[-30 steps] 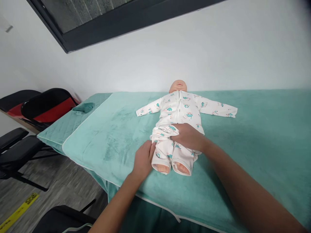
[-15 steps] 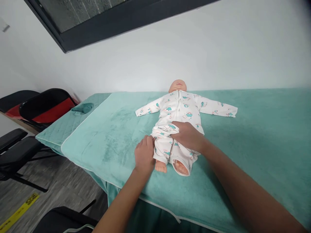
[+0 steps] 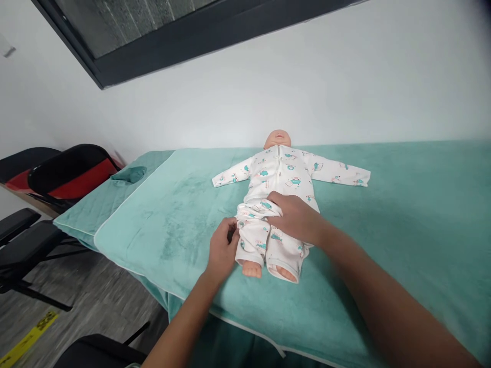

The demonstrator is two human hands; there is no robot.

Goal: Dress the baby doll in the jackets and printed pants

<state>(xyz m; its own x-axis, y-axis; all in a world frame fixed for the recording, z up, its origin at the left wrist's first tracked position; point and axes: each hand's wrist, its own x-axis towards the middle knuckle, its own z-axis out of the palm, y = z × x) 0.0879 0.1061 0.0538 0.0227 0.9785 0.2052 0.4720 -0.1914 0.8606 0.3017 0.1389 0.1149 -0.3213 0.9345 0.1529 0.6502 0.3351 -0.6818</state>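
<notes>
A baby doll [image 3: 279, 139] lies on its back on a teal towel [image 3: 172, 204], dressed in a white printed sleepsuit [image 3: 286, 176] with both sleeves spread out. My right hand [image 3: 293, 217] lies on the doll's hips with its fingers closed on bunched fabric. My left hand [image 3: 222, 250] is at the doll's left-side leg, fingers curled and pinching the sleepsuit leg [image 3: 249, 243]. That leg is pulled up, so a bare foot [image 3: 252, 269] sticks out. The other foot [image 3: 286, 273] sits just inside its cuff.
The towel covers a padded table [image 3: 95, 204] against a white wall. A small teal cloth [image 3: 128, 175] lies at the table's far left corner. Black and red chairs [image 3: 69, 171] stand to the left. A dark window frame [image 3: 184, 38] runs overhead.
My left hand slid up the leg and closed on the fabric, drawing the cuff up so the bare foot came out. My right hand stayed on the hips.
</notes>
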